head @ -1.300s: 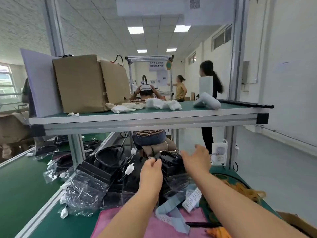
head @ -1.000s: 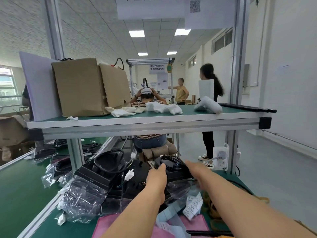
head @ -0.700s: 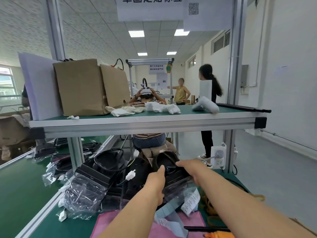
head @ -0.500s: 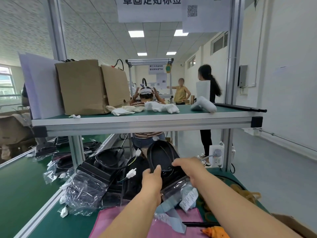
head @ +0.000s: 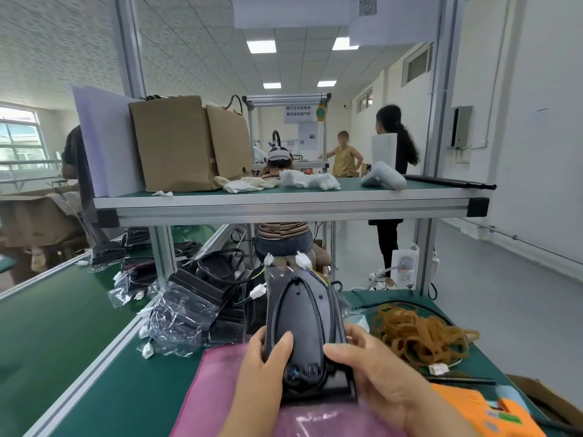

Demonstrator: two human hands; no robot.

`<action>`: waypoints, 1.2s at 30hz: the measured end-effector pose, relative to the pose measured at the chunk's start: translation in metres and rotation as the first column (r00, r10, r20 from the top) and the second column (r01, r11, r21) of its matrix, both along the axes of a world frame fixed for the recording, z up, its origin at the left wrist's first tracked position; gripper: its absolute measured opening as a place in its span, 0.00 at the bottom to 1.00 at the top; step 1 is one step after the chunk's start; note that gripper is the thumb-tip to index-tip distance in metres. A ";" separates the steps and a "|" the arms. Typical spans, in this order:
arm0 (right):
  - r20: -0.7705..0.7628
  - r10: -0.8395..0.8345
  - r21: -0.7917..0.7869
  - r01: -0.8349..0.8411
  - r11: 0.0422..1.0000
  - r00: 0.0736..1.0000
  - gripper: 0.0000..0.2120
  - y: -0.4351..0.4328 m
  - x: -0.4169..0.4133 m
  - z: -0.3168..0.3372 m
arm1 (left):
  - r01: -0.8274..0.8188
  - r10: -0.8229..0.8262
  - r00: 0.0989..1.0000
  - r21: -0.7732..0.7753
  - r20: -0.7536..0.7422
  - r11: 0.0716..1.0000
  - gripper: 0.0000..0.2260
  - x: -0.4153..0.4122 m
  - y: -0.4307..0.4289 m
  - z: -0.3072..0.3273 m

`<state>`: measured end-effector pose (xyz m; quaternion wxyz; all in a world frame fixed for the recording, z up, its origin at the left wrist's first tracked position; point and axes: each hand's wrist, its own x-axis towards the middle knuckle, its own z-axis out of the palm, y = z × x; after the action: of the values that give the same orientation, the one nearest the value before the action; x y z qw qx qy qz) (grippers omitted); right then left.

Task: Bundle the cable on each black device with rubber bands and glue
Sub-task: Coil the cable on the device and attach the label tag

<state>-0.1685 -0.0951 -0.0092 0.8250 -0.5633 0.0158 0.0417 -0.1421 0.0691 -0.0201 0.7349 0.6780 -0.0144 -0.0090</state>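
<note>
The left hand (head: 265,364) at seven o'clock and the right hand (head: 375,370) at five grasp the black device (head: 303,316), thumbs curled over its glossy teardrop face, above the pink mat (head: 217,392). Two white connectors (head: 303,260) (on thin wires) top it at twelve; tan rubber bands (head: 419,332) heap at three.
</note>
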 end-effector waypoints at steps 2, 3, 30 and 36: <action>0.019 0.003 0.084 -0.004 0.996 1.000 0.27 0.012 -0.009 -0.012 | -0.026 0.025 1.000 0.090 0.012 0.996 0.22 -0.017 0.009 -0.015; 0.026 0.011 0.102 -0.013 0.995 1.000 0.25 0.019 -0.013 -0.017 | -0.042 0.041 0.999 0.120 0.010 0.992 0.27 -0.025 0.013 -0.023; 0.187 -0.139 -0.425 0.208 0.881 0.972 0.32 0.049 -0.030 -0.060 | -0.111 -0.039 0.960 0.505 0.276 0.856 0.11 -0.021 0.011 -0.029; -0.052 -0.263 -0.018 0.263 0.965 0.963 0.15 0.044 -0.013 -0.077 | -0.257 0.242 0.947 0.049 0.212 0.965 0.08 -0.016 0.029 -0.020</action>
<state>-0.1818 -0.0508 -0.0864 0.8195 -0.5593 0.1129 -0.0530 -0.1580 0.0979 -0.0400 0.6984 0.6991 -0.0034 0.1531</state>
